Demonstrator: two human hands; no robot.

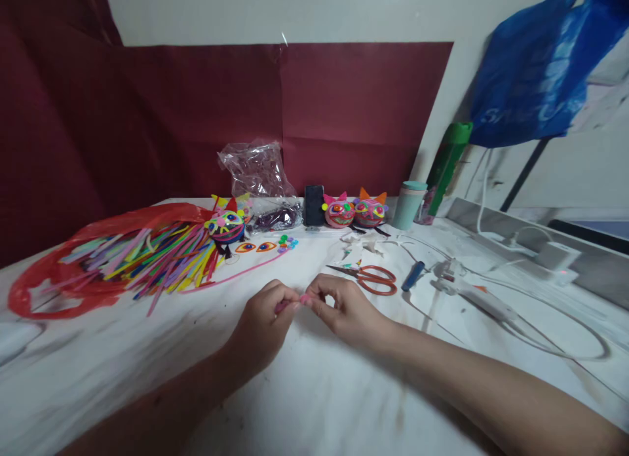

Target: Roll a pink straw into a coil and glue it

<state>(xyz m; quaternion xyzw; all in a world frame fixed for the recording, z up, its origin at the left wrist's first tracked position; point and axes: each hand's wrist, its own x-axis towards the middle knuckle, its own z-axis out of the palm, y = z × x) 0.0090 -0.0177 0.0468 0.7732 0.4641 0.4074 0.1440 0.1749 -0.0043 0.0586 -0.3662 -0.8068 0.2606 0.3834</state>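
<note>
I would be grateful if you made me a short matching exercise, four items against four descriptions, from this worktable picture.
1. Pink piece
2. Scissors
3. Red plastic bag
4. Lidded cup

A. Under colourful strips
B. Pale green
C. Between left hand and right hand
D. Orange-handled

Pairs: 1-C, 2-D, 3-A, 4-B

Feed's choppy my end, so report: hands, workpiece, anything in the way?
Left hand, right hand pinching small pink piece. Scissors just beyond right hand. No obstruction seen.
</note>
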